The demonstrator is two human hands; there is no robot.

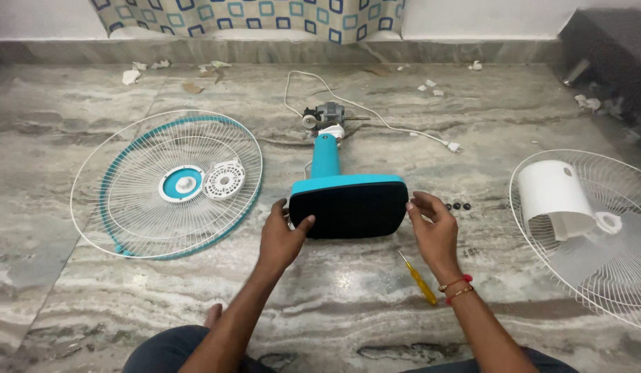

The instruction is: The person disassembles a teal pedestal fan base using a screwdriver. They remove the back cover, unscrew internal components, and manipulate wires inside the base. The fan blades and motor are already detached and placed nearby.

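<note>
At frame centre, both hands gripped a fan base lying on the marble floor.
Left hand [282, 238] and right hand [433, 231] clasped the teal-and-black fan base [348, 204] by its two ends; a yellow screwdriver [418, 279] lay just below the right hand, a wire guard [127, 185] at left.

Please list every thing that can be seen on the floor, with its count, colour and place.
fan base: one, teal with black underside, centre, between both hands
motor: one, grey, beyond the base
power cord: one, white, far centre
front grille: one, white with teal rim, left
small white cover: one, on the front grille
rear grille: one, white, right
motor housing: one, white, on the rear grille
screwdriver: one, yellow, near the right wrist
black caps: three, right of the base
left hand: on the base's left edge
right hand: on the base's right edge
</note>
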